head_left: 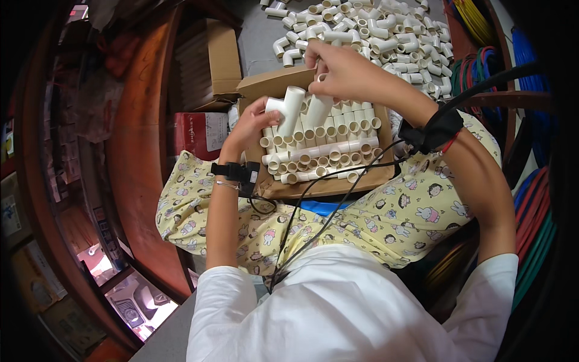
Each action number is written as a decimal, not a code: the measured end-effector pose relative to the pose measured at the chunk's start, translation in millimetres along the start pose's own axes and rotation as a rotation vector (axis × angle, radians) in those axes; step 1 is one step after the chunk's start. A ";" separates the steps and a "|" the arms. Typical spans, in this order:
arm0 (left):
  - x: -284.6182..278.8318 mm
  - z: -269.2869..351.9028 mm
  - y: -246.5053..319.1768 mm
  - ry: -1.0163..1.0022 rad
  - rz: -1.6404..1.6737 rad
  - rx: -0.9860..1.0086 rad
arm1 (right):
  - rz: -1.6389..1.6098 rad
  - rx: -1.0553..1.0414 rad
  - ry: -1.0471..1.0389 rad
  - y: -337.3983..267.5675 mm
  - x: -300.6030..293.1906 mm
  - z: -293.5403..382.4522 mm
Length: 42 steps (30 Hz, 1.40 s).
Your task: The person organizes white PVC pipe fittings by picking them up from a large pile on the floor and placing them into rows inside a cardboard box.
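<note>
My left hand [257,120] grips a white plastic tee pipe fitting [291,108] above the left part of an open cardboard box [384,174]. To its right, my right hand [337,74] holds another white plastic pipe fitting [320,106], partly covered by the fingers, so its exact shape cannot be told. Rows of white pipe fittings [334,131] lie packed in the box below both hands, many with their round openings facing me. The two held fittings are close together over the packed rows.
A large pile of loose white fittings [398,40] lies on the grey floor beyond the box. A red box [201,131] and another open carton [224,59] stand at left. Coiled cables [475,68] hang at right. Black cords [316,181] run from my wrists across the box.
</note>
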<state>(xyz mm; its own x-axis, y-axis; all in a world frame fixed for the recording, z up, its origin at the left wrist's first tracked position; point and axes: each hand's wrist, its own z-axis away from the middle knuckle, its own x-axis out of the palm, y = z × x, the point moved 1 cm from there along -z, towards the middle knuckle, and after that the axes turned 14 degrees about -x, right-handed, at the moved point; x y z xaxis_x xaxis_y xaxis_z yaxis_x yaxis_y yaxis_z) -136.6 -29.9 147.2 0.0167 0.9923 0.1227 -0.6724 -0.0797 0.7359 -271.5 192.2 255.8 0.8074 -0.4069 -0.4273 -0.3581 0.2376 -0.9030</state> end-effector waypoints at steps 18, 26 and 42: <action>-28.6 -8.7 -159.5 0.428 -1.275 0.030 | 0.293 -0.223 0.222 15.7 -2.8 -12.4; -18.0 -11.7 -173.4 0.496 -1.493 0.078 | 0.319 -0.254 0.222 20.3 -7.2 -12.8; -17.1 -36.2 -177.0 0.591 -1.595 -0.223 | 0.369 -0.237 0.214 24.4 -1.5 -13.5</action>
<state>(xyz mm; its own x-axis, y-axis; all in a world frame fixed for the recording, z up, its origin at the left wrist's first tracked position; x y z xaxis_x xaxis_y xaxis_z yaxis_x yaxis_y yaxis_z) -44.7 -29.4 -9.2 0.5010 -0.0273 -0.8650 -0.3464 0.9096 -0.2294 -287.9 186.7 233.8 0.5012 -0.5112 -0.6982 -0.7190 0.2031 -0.6647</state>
